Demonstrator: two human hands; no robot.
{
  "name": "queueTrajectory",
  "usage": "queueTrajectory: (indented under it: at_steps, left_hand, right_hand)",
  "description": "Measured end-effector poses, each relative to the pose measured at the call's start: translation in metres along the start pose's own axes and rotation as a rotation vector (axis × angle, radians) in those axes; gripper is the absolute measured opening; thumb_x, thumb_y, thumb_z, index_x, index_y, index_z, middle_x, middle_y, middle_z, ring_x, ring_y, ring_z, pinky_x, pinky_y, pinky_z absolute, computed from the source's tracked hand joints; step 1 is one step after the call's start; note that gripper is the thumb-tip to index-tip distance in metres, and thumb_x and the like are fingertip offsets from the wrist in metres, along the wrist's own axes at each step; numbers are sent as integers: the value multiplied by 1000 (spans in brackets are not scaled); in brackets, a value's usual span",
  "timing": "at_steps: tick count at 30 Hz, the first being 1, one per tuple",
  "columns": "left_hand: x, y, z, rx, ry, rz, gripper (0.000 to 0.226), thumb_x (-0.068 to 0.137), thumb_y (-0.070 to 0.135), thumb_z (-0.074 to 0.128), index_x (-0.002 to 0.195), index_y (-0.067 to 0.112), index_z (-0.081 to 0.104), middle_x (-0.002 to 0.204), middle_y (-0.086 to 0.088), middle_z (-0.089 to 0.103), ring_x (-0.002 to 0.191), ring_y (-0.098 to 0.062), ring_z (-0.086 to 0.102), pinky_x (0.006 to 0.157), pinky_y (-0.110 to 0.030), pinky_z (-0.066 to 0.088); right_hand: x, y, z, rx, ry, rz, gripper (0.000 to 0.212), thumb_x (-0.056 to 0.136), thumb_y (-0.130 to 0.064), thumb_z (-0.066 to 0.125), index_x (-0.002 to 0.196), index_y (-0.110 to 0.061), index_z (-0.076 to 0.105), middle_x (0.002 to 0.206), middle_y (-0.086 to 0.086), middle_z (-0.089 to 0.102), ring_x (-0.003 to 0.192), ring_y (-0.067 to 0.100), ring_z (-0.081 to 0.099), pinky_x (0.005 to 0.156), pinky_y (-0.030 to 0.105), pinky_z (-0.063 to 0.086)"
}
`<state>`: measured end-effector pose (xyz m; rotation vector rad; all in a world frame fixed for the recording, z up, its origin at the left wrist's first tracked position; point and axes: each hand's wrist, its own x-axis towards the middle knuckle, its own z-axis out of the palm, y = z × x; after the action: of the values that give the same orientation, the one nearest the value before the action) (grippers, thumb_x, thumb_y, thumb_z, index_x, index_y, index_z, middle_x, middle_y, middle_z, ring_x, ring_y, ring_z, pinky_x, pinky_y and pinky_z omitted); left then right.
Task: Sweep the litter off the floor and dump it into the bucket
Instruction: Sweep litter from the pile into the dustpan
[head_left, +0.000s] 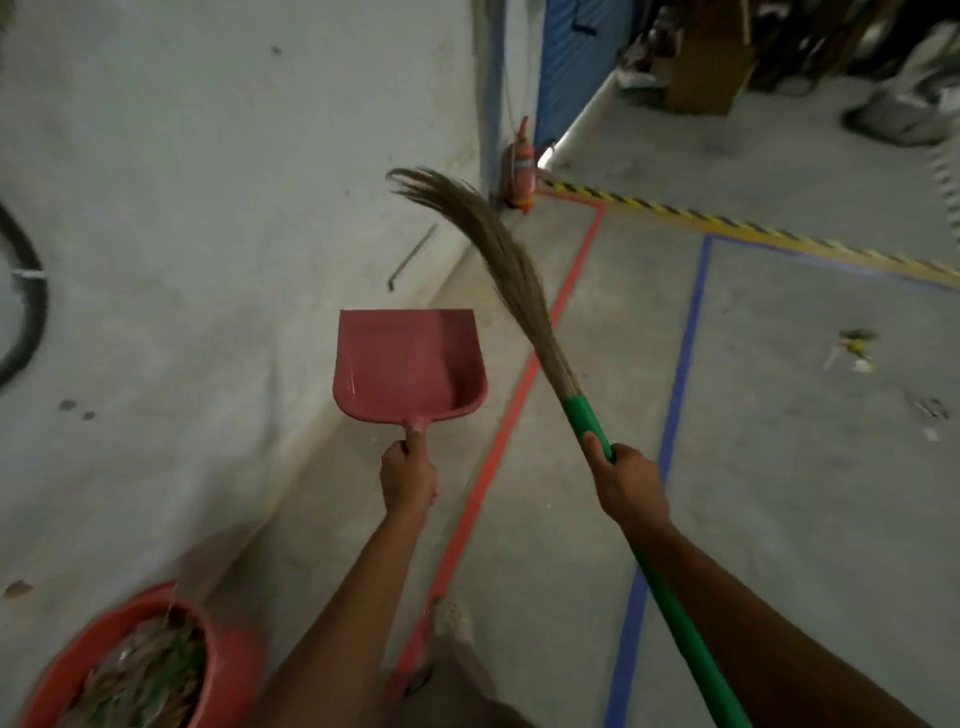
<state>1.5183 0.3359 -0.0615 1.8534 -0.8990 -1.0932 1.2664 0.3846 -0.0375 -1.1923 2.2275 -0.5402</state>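
My left hand (408, 475) grips the handle of a red dustpan (408, 361), held level in the air with nothing visible in its tray. My right hand (626, 483) grips the green handle of a grass broom (506, 260), whose bristles point up and away, off the floor. An orange-red bucket (228, 654) stands at the bottom left by the wall, filled with dry leaves and scraps. Small bits of litter (854, 351) lie on the grey floor to the right, and more pale scraps (930, 413) sit a little nearer.
A grey wall (208, 208) runs along the left. Red tape (524, 384) and blue tape (680, 384) lines cross the floor, with a yellow-black hazard strip (727, 221) beyond. A red fire extinguisher (519, 166) stands at the wall corner. Clutter fills the far right.
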Motion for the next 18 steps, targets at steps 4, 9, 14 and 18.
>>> queueTrajectory:
  at_steps: [4, 9, 14, 18]
  left_hand:
    - [23, 52, 94, 37, -101, 74, 71, 93, 74, 43, 64, 9, 47, 55, -9, 55, 41, -23, 52, 41, -27, 39]
    - [68, 116, 234, 53, -230, 128, 73, 88, 80, 42, 63, 13, 49, 55, -7, 56, 44, -25, 53, 46, -30, 42]
    - [100, 186, 372, 96, -408, 184, 65, 96, 69, 43, 67, 11, 50, 51, -6, 54, 34, -18, 48, 37, -25, 37]
    - [110, 236, 468, 143, -525, 217, 57, 95, 69, 46, 64, 21, 49, 48, -5, 50, 36, -23, 46, 41, -26, 36]
  right_hand:
    - [59, 34, -48, 90, 73, 140, 68, 94, -74, 36, 77, -14, 61, 75, 10, 67, 68, 28, 66, 67, 41, 58]
    - [157, 72, -107, 166, 192, 272, 70, 94, -74, 38, 74, -11, 63, 70, 12, 69, 62, 29, 68, 67, 44, 61]
    - [245, 106, -170, 200, 294, 410, 68, 93, -75, 39, 79, -13, 64, 73, 11, 70, 65, 29, 70, 68, 48, 62]
    - [290, 128, -226, 250, 356, 529, 61, 97, -68, 41, 83, -13, 63, 76, 11, 70, 67, 29, 71, 69, 48, 63]
